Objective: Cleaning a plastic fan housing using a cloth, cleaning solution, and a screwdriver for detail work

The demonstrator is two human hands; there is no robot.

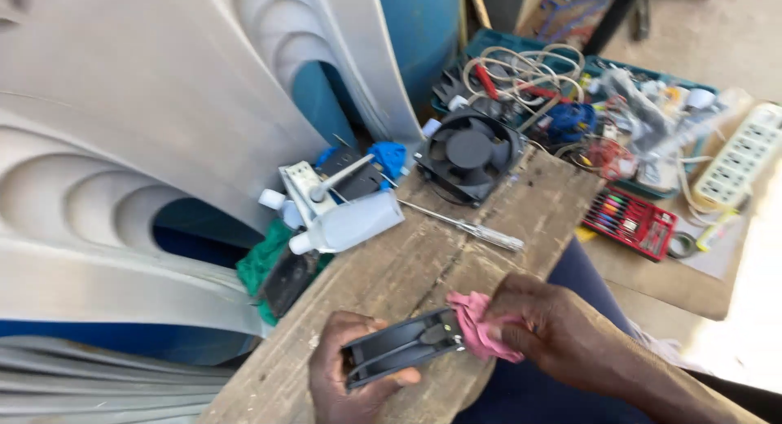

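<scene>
Pink cloth [481,325] sits pinched in my right hand [554,326], its bunched end pressed against one end of the dark grey fan frame [399,352]. My left hand [346,383] grips that frame from below, thumb over its lower edge, fingers wrapped behind. The frame is tilted so I look along its thin side, and it hangs just above the near end of the wooden plank [423,269] that runs across my lap.

Farther up the plank lies a screwdriver [464,225] with a clear handle, shaft pointing left. Just beyond it, at the plank's far edge, a second black fan [469,153] stands tipped up, its blades facing me. Left of the screwdriver, a white squeeze bottle [346,224] lies on its side, half off the plank, among small white and black parts, a blue rag [389,158] and a green rag [262,261].

White moulded plastic chairs [147,147] fill the left side. On the right, a teal tray [570,82] holds tangled wires and tools; near it are a red case of bits [631,220], a roll of tape [680,245] and a white power strip [741,155].
</scene>
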